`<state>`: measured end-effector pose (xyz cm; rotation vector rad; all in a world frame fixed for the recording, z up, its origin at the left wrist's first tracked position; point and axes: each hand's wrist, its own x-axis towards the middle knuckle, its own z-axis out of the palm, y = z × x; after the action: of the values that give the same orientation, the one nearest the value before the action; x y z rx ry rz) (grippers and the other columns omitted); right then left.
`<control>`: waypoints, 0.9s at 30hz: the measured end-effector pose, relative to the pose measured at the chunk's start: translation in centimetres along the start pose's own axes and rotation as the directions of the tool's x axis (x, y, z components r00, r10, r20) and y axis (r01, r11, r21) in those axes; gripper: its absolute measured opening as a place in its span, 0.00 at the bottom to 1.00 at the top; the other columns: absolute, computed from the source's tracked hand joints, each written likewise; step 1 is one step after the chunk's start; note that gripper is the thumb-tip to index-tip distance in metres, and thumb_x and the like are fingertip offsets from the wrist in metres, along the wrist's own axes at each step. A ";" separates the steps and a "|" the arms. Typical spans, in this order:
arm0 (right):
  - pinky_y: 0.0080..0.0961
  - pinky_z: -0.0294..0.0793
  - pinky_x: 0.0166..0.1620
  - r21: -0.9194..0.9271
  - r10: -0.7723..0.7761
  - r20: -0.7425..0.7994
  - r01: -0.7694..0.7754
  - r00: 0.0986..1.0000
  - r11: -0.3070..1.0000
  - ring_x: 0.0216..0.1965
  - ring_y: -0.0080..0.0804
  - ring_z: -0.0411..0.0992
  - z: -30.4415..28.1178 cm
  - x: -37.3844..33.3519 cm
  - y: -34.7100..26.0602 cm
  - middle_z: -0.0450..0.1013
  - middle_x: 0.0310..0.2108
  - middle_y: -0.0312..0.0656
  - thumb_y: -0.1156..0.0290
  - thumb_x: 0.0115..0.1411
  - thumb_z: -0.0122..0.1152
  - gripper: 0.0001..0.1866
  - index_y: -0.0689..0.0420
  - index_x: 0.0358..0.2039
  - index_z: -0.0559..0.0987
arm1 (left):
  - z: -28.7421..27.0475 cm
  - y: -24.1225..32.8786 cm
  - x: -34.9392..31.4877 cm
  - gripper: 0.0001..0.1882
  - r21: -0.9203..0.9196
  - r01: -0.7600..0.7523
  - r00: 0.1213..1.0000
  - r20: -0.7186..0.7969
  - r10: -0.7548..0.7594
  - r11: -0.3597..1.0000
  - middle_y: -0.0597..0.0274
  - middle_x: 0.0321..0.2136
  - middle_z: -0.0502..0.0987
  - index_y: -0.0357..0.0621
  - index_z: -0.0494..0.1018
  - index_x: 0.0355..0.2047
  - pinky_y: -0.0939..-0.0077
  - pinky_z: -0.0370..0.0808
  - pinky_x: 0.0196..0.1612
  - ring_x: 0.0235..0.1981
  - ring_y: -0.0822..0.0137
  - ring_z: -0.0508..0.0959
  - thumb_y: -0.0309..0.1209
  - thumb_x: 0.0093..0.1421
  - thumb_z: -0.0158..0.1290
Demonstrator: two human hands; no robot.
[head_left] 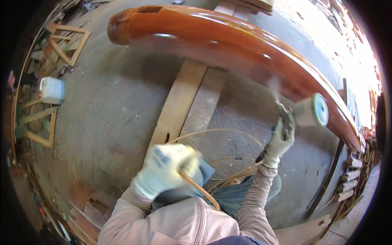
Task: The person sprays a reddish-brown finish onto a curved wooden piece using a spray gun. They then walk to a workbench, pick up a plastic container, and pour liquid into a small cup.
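A long, rounded, glossy reddish-brown wooden beam (212, 38) stretches across the far side, curving down to the right. My right hand (281, 139), in a pale glove, is closed round a spray gun (285, 110). A pale cup (304, 112) with a green rim is attached to the gun's right side. White mist (274, 86) leaves the nozzle toward the beam's near face; the gun stays apart from the wood. My left hand (165, 168), gloved and slightly blurred, grips a tan hose (200, 190) near my lap. The hose loops across toward the gun.
Wooden planks (179, 100) lie on the concrete floor (110, 102) under the beam. At the left stand a white jug (52, 90) and wooden trestles (65, 43). More timber pieces (347, 185) are at the right; wooden parts (94, 204) lie beside me at lower left.
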<state>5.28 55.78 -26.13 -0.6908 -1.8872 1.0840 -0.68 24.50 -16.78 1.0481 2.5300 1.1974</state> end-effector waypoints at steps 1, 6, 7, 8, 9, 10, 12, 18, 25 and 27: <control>0.25 0.67 0.55 0.068 -0.020 0.083 0.014 0.996 0.998 0.52 0.27 0.71 2.6 -0.8 -0.6 0.74 0.51 0.43 0.83 0.59 0.57 0.20 0.61 0.53 0.74 | -1.6 -1.0 -1.0 0.04 0.047 0.145 0.985 -0.099 -0.140 0.988 0.51 0.21 0.77 0.37 0.76 0.26 0.66 0.75 0.26 0.22 0.53 0.79 0.24 0.52 0.53; 0.22 0.65 0.57 0.361 -0.066 0.389 -0.086 0.919 0.929 0.53 0.24 0.70 17.1 -4.6 -3.9 0.74 0.51 0.41 0.81 0.59 0.58 0.19 0.63 0.52 0.75 | -6.8 -6.4 -9.0 0.11 0.308 0.627 0.779 -0.225 -0.585 0.716 0.46 0.16 0.72 0.36 0.73 0.24 0.62 0.70 0.24 0.19 0.50 0.77 0.30 0.61 0.51; 0.22 0.65 0.57 0.387 -0.078 0.410 -0.096 0.909 0.917 0.53 0.23 0.70 20.2 -5.5 -4.4 0.74 0.51 0.41 0.80 0.59 0.59 0.19 0.63 0.53 0.74 | -7.1 -7.1 -11.1 0.09 0.270 0.658 0.753 -0.196 -0.629 0.703 0.48 0.18 0.75 0.33 0.74 0.28 0.65 0.72 0.27 0.21 0.53 0.78 0.29 0.60 0.51; 0.22 0.67 0.56 0.438 -0.072 0.457 -0.154 0.886 0.886 0.53 0.23 0.70 23.3 -6.4 -4.8 0.74 0.52 0.42 0.80 0.59 0.59 0.20 0.64 0.53 0.74 | -7.0 -7.5 -13.0 0.09 0.225 0.716 0.695 -0.138 -0.705 0.661 0.49 0.21 0.78 0.31 0.75 0.32 0.69 0.73 0.30 0.23 0.57 0.79 0.28 0.60 0.52; 0.21 0.68 0.55 0.479 -0.099 0.450 -0.147 0.887 0.865 0.52 0.24 0.71 26.8 -7.3 -5.3 0.74 0.52 0.42 0.80 0.59 0.59 0.20 0.65 0.53 0.73 | -6.1 -7.6 -14.5 0.12 0.032 0.756 0.643 -0.222 -0.733 0.653 0.46 0.20 0.75 0.33 0.74 0.26 0.65 0.71 0.27 0.22 0.52 0.78 0.32 0.61 0.53; 0.21 0.70 0.54 0.590 -0.137 0.450 -0.179 0.883 0.788 0.51 0.24 0.72 29.9 -8.4 -5.7 0.75 0.51 0.42 0.80 0.59 0.60 0.20 0.66 0.52 0.73 | -5.8 -7.6 -15.9 0.13 0.009 0.736 0.664 -0.204 -0.719 0.677 0.45 0.21 0.76 0.33 0.75 0.27 0.66 0.71 0.28 0.22 0.54 0.79 0.32 0.60 0.53; 0.21 0.71 0.52 0.650 -0.102 0.498 -0.293 0.861 0.701 0.49 0.25 0.74 35.0 -10.7 -6.0 0.77 0.47 0.42 0.79 0.57 0.62 0.19 0.66 0.50 0.74 | -4.9 -7.7 -17.5 0.13 -0.108 0.810 0.565 -0.121 -0.816 0.577 0.48 0.21 0.77 0.31 0.74 0.26 0.67 0.72 0.28 0.23 0.60 0.79 0.32 0.61 0.53; 0.27 0.76 0.41 0.438 -0.218 0.290 0.073 0.932 0.896 0.37 0.39 0.79 37.4 -14.3 -0.8 0.78 0.36 0.49 0.73 0.52 0.68 0.20 0.60 0.47 0.77 | -4.1 -8.6 -16.3 0.12 -0.182 0.428 0.660 -0.606 -0.444 0.885 0.55 0.17 0.75 0.32 0.74 0.27 0.70 0.72 0.28 0.21 0.69 0.76 0.30 0.62 0.51; 0.25 0.75 0.41 0.189 -0.082 0.081 0.065 0.993 0.980 0.35 0.30 0.78 18.3 -12.8 8.5 0.79 0.37 0.47 0.78 0.53 0.65 0.21 0.62 0.49 0.76 | -2.0 -12.9 -7.2 0.12 0.087 0.399 0.890 -0.277 -0.363 0.913 0.51 0.17 0.75 0.32 0.70 0.25 0.67 0.70 0.25 0.20 0.55 0.78 0.30 0.62 0.50; 0.25 0.75 0.41 0.140 -0.079 -0.031 0.083 0.996 0.987 0.37 0.28 0.77 13.3 -11.8 10.5 0.78 0.40 0.47 0.80 0.53 0.64 0.23 0.62 0.51 0.75 | -0.1 -13.0 -4.7 0.10 0.090 0.378 0.914 -0.193 -0.356 0.922 0.51 0.17 0.75 0.36 0.72 0.25 0.66 0.70 0.24 0.20 0.52 0.77 0.30 0.61 0.50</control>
<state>0.30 46.04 -43.64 -0.5410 -1.7819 1.1387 -4.14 15.68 -26.89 0.4645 2.7988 1.0731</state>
